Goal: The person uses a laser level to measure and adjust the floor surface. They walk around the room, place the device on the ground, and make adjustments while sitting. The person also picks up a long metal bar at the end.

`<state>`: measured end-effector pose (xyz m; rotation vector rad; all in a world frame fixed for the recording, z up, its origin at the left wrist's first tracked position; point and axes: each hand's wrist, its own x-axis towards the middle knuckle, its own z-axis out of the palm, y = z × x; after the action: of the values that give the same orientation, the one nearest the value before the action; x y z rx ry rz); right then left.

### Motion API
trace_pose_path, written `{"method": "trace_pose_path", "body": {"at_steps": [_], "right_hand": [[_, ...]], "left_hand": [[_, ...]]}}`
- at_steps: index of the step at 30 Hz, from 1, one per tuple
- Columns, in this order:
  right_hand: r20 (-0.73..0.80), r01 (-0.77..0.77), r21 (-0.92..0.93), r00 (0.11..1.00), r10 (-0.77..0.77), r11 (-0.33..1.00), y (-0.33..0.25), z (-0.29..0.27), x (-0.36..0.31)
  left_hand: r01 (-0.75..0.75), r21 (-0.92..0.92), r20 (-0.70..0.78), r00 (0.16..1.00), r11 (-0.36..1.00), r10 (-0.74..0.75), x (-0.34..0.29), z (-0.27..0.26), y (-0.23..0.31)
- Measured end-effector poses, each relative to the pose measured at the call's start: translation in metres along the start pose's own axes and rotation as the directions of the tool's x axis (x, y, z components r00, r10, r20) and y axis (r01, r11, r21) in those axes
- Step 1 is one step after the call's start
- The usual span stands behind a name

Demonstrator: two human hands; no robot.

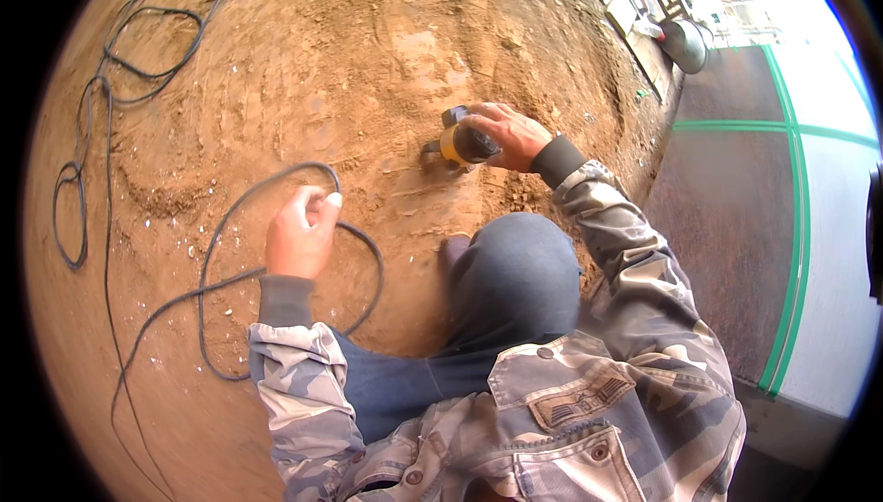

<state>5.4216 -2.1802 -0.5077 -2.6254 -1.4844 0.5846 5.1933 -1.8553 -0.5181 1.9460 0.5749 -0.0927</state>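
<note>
My right hand [515, 134] grips a yellow-and-black hand-held power tool [450, 147] just above the dirt. Its dark nose points left, and my fingers cover part of the body, so its exact kind is unclear. My left hand [302, 230] is raised over the ground to the left, thumb pressed against curled fingers. Whatever it may be pinching is too small or hidden to make out. A loop of black cable [375, 258] lies around and beneath that hand; whether the fingers touch it I cannot tell. My bent knee [520, 267] in dark trousers is between my arms.
More black cable [166, 11] is coiled on the brown dirt ground [368, 60] at far left. To the right stand dark panels [727, 226] joined by green tape [793, 253]. A metal bowl-like vessel [684, 46] and assorted items sit at far right.
</note>
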Motion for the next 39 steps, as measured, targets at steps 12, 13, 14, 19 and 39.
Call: {"method": "trace_pose_path", "body": {"at_steps": [12, 13, 14, 19, 39], "right_hand": [[0.224, -0.292, -0.282, 0.906, 0.359, 0.914, -0.011, -0.007, 0.033], [0.236, -0.204, -0.338, 0.927, 0.292, 0.919, -0.001, 0.0, 0.031], [0.254, -0.11, -0.39, 0.941, 0.221, 0.914, 0.007, 0.004, 0.03], [0.223, -0.406, -0.185, 0.869, 0.441, 0.895, -0.01, -0.018, 0.034], [0.238, -0.629, 0.723, 0.614, 0.753, 0.284, 0.083, 0.07, -0.006]], "left_hand": [[-0.311, 0.182, -0.152, 0.929, 0.933, 0.339, -0.098, -0.052, 0.063], [-0.324, 0.184, -0.153, 0.923, 0.928, 0.353, -0.106, -0.055, 0.068], [-0.333, 0.187, -0.157, 0.919, 0.924, 0.363, -0.112, -0.057, 0.072], [-0.287, 0.249, -0.156, 0.931, 0.925, 0.331, -0.123, -0.054, 0.071], [-0.228, 0.336, -0.059, 0.963, 0.914, 0.261, -0.113, -0.035, 0.071]]}}
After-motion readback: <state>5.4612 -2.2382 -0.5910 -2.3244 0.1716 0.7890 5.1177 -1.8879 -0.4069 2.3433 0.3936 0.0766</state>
